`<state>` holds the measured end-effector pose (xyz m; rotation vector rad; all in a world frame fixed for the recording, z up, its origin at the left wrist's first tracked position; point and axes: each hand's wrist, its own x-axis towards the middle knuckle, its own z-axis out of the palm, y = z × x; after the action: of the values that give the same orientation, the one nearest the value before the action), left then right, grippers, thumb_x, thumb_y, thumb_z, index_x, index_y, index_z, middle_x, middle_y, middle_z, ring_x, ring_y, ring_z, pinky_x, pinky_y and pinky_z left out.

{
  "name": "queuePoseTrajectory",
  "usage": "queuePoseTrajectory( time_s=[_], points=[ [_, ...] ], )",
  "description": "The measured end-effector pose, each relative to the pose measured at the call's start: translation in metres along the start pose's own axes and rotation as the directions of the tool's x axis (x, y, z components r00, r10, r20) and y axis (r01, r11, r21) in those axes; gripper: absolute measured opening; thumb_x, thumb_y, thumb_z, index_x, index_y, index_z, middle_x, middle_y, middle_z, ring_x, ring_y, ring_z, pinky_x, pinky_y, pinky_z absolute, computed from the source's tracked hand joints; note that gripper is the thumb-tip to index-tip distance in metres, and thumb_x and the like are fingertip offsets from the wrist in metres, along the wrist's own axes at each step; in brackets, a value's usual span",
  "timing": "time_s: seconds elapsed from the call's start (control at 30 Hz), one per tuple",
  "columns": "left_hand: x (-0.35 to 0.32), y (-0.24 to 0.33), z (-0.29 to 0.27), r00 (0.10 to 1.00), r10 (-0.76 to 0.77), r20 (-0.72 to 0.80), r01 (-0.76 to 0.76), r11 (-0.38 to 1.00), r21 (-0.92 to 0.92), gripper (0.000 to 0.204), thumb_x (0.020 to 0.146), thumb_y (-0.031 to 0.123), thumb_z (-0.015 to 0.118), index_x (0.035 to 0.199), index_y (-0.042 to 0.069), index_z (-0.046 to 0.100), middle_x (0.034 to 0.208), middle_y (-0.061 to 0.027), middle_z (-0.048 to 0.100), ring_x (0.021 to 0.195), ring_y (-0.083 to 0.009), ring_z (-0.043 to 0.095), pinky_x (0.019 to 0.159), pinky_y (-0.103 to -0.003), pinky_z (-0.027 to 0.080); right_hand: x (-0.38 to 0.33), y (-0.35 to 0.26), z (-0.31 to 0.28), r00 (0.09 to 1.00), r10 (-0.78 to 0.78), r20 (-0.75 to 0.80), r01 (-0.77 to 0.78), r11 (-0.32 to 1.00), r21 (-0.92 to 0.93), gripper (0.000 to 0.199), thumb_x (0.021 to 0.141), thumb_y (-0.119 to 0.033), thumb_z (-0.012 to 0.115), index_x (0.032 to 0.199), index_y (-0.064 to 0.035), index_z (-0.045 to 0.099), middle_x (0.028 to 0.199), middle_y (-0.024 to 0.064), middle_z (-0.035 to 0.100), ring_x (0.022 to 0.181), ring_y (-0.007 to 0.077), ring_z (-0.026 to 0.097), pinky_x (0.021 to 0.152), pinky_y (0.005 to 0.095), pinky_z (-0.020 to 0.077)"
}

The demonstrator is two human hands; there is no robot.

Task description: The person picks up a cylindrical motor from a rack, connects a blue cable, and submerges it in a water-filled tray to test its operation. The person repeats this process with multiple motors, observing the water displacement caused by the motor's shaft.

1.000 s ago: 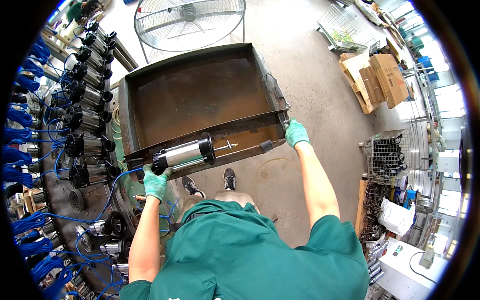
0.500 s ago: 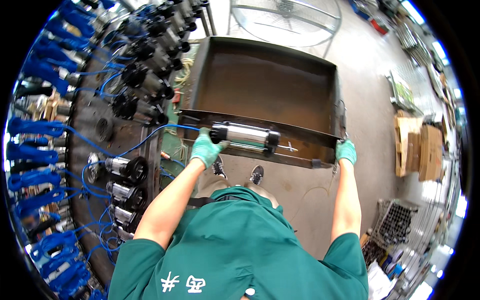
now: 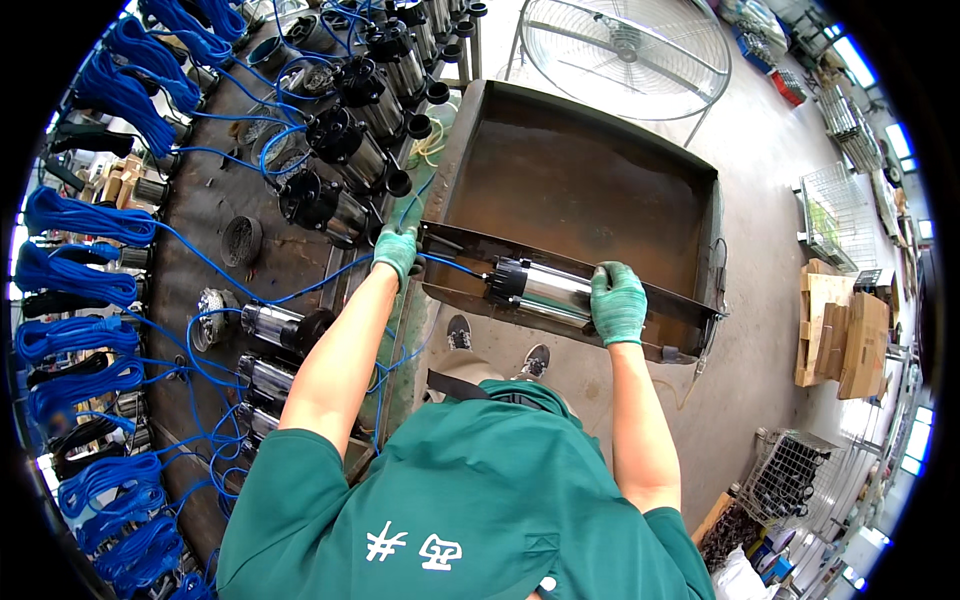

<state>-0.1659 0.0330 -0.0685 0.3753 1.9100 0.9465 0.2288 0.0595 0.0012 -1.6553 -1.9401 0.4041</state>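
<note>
A shiny steel submersible pump point(image 3: 545, 290) with a black end lies across the narrow front section of a dark metal tank point(image 3: 590, 130). My right hand point(image 3: 618, 302), in a green glove, is wrapped over the pump's right part and hides its far end. From the pump's black end, a blue cable point(image 3: 452, 264) runs left to my gloved left hand point(image 3: 396, 252). That hand is closed around the cable by the tank's left corner. Beyond it the cable continues over the bench.
On the left, a dark bench point(image 3: 200, 270) carries several more pumps point(image 3: 350, 150) and coiled blue cables point(image 3: 90, 215). A large round fan point(image 3: 625, 45) stands behind the tank. Cardboard point(image 3: 862, 340) and a wire basket point(image 3: 790, 475) are on the right.
My right hand has left the tank's right edge and come onto the pump. My left hand has moved off the pump's black end to the cable. The view has shifted.
</note>
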Motion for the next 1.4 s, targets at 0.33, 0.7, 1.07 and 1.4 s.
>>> queuePoseTrajectory(
  time_s=[0.33,0.7,1.07,1.4],
  points=[
    [0.029,-0.004,-0.009,0.968,-0.135,0.209,0.134,0.991,0.021,0.021,0.106,0.036,0.06,0.107,0.015,0.061,0.076,0.0,0.061,0.05,-0.0113,0.048,0.04,-0.029,0.034,0.001,-0.007,-0.001,1.0,-0.006,0.015,0.007,0.998,-0.059,0.013,0.094,-0.019,0.067,0.095,-0.0069,0.073,0.093,0.0141,0.071,0.088,0.0349,0.068,0.082,0.0457,0.0548],
    [0.027,-0.049,-0.02,0.938,0.28,0.203,-0.296,0.953,0.055,0.016,0.103,0.021,0.067,0.105,0.005,0.066,0.074,-0.0025,0.064,0.054,-0.0134,0.054,0.052,-0.031,0.043,0.004,-0.013,0.0,0.999,0.026,0.044,-0.023,0.998,-0.063,0.014,0.095,-0.02,0.067,0.097,-0.0075,0.073,0.093,0.0135,0.072,0.088,0.0347,0.068,0.082,0.0452,0.055],
    [-0.054,-0.025,-0.024,0.861,0.403,0.31,-0.377,0.915,-0.142,0.007,0.107,0.016,0.062,0.11,0.01,0.064,0.076,-0.0001,0.066,0.058,-0.0081,0.052,0.053,-0.025,0.042,0.006,-0.008,0.001,0.997,0.059,0.039,-0.056,0.995,-0.077,0.015,0.094,-0.021,0.067,0.096,-0.0073,0.073,0.094,0.0141,0.072,0.089,0.0353,0.069,0.083,0.0458,0.0555],
    [-0.04,-0.029,-0.009,0.857,0.124,0.499,-0.081,0.991,-0.107,0.015,0.11,0.026,0.057,0.106,0.013,0.062,0.074,-0.0028,0.067,0.048,-0.0069,0.046,0.044,-0.025,0.034,0.006,-0.007,0.001,0.998,0.053,0.031,-0.05,0.994,-0.096,0.016,0.093,-0.021,0.068,0.097,-0.007,0.074,0.094,0.015,0.073,0.089,0.0364,0.069,0.083,0.0463,0.0558]
  ],
)
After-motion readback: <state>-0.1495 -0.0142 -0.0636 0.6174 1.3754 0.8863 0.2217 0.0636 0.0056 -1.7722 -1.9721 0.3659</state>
